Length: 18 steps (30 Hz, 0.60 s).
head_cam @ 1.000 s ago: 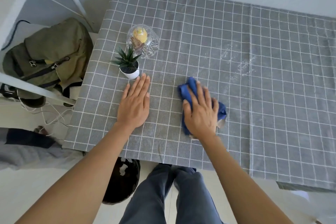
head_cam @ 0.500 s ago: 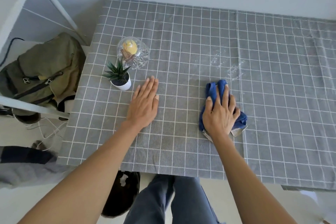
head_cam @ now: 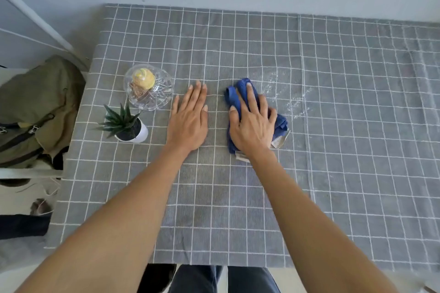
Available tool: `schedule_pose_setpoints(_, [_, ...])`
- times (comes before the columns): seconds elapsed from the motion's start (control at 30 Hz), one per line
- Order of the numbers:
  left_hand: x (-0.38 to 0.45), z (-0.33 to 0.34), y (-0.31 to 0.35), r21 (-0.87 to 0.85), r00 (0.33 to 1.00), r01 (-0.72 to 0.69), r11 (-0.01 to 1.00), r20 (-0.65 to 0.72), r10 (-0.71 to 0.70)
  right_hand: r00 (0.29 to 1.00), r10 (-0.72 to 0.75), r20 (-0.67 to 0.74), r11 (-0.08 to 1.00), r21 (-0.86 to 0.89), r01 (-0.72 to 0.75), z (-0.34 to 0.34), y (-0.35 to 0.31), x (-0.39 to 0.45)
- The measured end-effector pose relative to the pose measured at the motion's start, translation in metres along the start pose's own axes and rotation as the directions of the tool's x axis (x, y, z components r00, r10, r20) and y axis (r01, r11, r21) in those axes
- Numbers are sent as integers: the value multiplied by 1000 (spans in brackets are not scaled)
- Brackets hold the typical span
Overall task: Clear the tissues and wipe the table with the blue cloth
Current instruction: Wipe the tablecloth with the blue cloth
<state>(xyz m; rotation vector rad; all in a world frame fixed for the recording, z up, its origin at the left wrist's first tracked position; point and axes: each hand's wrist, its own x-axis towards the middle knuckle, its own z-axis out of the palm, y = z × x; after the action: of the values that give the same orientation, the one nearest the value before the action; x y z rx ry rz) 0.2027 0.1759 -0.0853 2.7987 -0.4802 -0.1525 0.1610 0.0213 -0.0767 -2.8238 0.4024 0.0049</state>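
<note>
Covering blue cloth (head_cam: 240, 95): right hand (head_cam: 253, 127).

A cut-glass dish (head_cam: 148, 87) holding a yellow item stands just behind a small potted succulent (head_cam: 127, 125) — both near the left edge. Off to the left, an olive backpack (head_cam: 35, 107) rests on a white shelf.

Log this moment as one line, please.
phase: wiping | right hand: presses blue cloth flat on table | left hand: flat on table | white residue: beside cloth
</note>
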Motion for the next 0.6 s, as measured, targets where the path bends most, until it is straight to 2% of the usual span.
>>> schedule_pose_setpoints(0.17, [-2, 1, 1, 16, 1000, 20, 1000, -3, -20, 964, 263, -26, 965, -1, -264, -4, 19, 14])
schedule_pose_setpoints(0.2, [-2, 1, 1, 18, 1000, 17, 1000, -3, -17, 961, 275, -28, 961, 14, -275, -4, 15, 13])
schedule_pose_setpoints(0.27, [-2, 2, 1, 24, 1000, 17, 1000, -6, -17, 982, 186, -26, 982, 23, -185, -3, 5, 9])
schedule_pose_setpoints(0.37, [-1, 3, 1, 28, 1000, 16, 999, -17, -15, 999, -42, 27, 999, 10, 41, -1, -4, 3])
schedule_pose_setpoints(0.43, [-2, 3, 1, 28, 1000, 13, 1000, -19, -13, 997, -74, 30, 997, -12, 74, -3, 3, 5])
schedule_pose_setpoints(0.5, [-1, 3, 1, 27, 1000, 12, 1000, -13, -11, 999, 39, -4, 999, -26, -39, -6, 18, 11])
schedule_pose_setpoints(0.6, [-1, 3, 0, 37, 1000, 13, 999, -11, -12, 965, 258, -46, 966, -10, -259, -9, 30, 18])
